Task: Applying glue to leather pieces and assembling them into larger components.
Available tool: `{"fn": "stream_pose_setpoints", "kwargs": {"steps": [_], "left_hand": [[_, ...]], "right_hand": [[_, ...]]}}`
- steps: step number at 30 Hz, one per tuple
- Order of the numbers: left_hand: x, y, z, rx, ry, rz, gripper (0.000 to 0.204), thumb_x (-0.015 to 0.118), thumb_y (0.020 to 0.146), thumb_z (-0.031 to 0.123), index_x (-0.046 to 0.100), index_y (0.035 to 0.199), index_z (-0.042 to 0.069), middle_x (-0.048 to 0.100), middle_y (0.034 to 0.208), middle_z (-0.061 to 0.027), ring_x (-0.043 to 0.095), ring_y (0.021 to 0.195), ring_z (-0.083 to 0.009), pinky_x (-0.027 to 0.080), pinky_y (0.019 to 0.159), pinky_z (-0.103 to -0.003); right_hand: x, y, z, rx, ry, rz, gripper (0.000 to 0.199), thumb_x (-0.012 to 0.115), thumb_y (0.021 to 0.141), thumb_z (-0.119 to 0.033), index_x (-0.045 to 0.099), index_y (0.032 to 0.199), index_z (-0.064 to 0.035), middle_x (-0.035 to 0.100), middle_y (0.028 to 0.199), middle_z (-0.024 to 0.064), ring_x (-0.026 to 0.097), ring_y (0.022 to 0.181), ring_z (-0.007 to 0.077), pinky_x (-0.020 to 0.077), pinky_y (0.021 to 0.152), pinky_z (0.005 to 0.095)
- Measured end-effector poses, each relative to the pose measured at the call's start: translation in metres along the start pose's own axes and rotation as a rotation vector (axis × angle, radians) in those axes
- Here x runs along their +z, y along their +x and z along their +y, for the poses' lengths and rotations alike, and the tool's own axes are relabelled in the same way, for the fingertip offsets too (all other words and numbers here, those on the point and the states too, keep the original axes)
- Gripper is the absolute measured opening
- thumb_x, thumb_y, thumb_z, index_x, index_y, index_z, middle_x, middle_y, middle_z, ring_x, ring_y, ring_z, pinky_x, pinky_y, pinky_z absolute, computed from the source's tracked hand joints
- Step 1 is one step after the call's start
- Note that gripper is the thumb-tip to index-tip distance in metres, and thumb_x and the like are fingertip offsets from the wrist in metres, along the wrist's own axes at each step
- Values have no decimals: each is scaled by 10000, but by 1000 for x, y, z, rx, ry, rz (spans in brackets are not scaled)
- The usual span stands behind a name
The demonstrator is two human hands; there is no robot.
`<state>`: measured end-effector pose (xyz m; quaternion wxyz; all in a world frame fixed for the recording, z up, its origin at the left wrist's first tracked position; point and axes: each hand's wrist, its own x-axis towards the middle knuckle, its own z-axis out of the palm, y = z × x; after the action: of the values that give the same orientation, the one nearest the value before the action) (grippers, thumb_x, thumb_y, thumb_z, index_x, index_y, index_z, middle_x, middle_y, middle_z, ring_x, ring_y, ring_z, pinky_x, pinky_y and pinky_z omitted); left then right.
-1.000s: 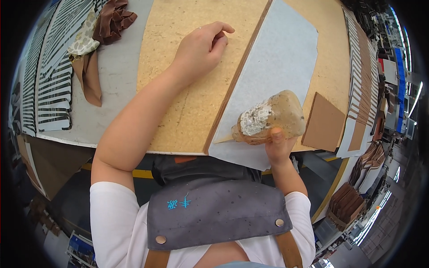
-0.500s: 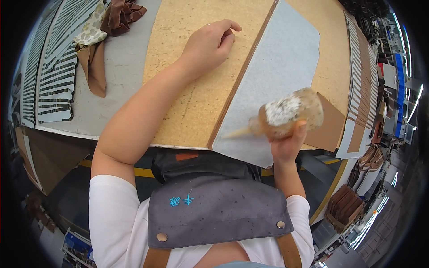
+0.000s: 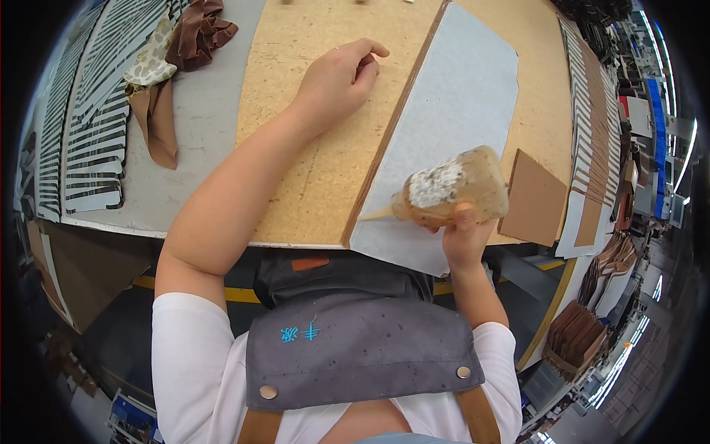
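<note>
My right hand (image 3: 464,240) is closed round a cloudy squeeze bottle (image 3: 481,181), tilted on its side, with a white crusted patch. Its long pale nozzle points left, and the tip is at or just over the brown strip (image 3: 392,133) along the left edge of a grey-white sheet (image 3: 451,96). Touching cannot be told. Left of the sheet, my left hand (image 3: 336,85) is over the tan board (image 3: 296,177) with its fingers curled in a loose fist. Nothing shows in it.
Brown pieces and a patterned cloth (image 3: 151,63) lie at the upper left, near striped strips (image 3: 92,163). A flat brown piece (image 3: 534,196) lies right of the sheet, with more striped strips (image 3: 592,163) beyond. Stacked brown pieces (image 3: 573,337) stand below the right edge.
My right hand has brought the bottle left, so the nozzle tip is now at the brown strip. The left hand keeps its curled pose; the whole view has shifted slightly.
</note>
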<state>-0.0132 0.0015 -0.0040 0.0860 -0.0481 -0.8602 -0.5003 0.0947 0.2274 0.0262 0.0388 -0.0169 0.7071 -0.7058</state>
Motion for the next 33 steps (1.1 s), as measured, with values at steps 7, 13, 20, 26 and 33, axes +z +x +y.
{"fn": "stream_pose_setpoints", "kwargs": {"steps": [7, 13, 20, 26, 33], "left_hand": [[0, 0, -1, -15, -37, -12, 200, 493, 858, 93, 572, 1030, 29, 580, 740, -49, 544, 672, -148, 444, 649, -286], [-2, -2, 0, -17, -194, 77, 198, 517, 875, 80, 566, 1063, 46, 561, 795, -21, 536, 754, -112, 437, 705, -243], [3, 0, -8, 241, -97, 473, 72, 564, 804, 5, 534, 867, 21, 464, 716, -34, 466, 659, -135, 423, 637, -250], [-10, -20, 9, 277, -10, 394, 80, 560, 815, 5, 493, 851, 29, 420, 673, -12, 414, 639, -91, 367, 598, -226], [24, -72, 130, 96, -121, -208, 231, 504, 883, 77, 517, 1106, 17, 537, 689, -54, 539, 664, -136, 434, 628, -260]], "right_hand": [[5, 2, -26, 298, 478, 88, 660, 530, 834, -531, 395, 1230, -21, 551, 1068, 119, 612, 734, 161, 467, 400, 246], [-98, 41, -60, 69, 785, 255, 623, 467, 865, -545, 453, 1219, -33, 613, 959, 91, 628, 725, 153, 498, 425, 258], [-198, 22, -116, -185, -117, 390, 517, 602, 832, -432, 478, 1184, -74, 587, 989, 65, 609, 804, 112, 520, 616, 237], [-230, 10, -113, -71, -484, 433, 550, 618, 807, -483, 497, 1134, -59, 588, 878, 25, 538, 637, 29, 345, 403, 171], [-261, 32, -56, -205, 184, 436, 566, 628, 796, -496, 489, 1096, -36, 601, 889, 66, 584, 609, 123, 456, 457, 216]]}}
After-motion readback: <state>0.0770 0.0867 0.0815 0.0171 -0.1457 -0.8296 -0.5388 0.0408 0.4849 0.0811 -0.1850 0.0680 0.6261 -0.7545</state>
